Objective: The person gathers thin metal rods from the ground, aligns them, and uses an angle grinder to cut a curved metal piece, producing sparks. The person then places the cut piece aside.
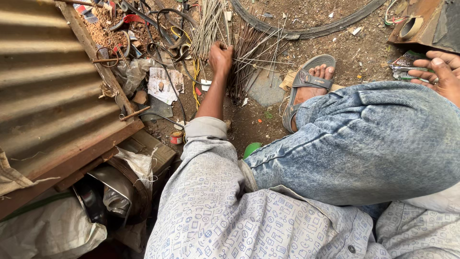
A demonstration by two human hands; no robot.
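My left hand (220, 58) reaches far forward to the ground and grips into a pile of thin, rusty metal spokes (254, 55) lying on the dirt. A lighter bundle of spokes (207, 26) lies just beyond it. My right hand (440, 72) rests at the right edge by my raised knee, fingers apart and holding nothing. My knee in blue jeans (359, 139) fills the middle right, and my foot in a grey sandal (309, 81) stands on a flat stone beside the spokes.
A rusty corrugated metal sheet (48, 96) on a wooden frame fills the left. Wires, rings and scrap (143, 29) litter the ground behind it. A rubber tyre (306, 29) curves across the top. A small tin (177, 137) and a green object (251, 148) lie near my leg.
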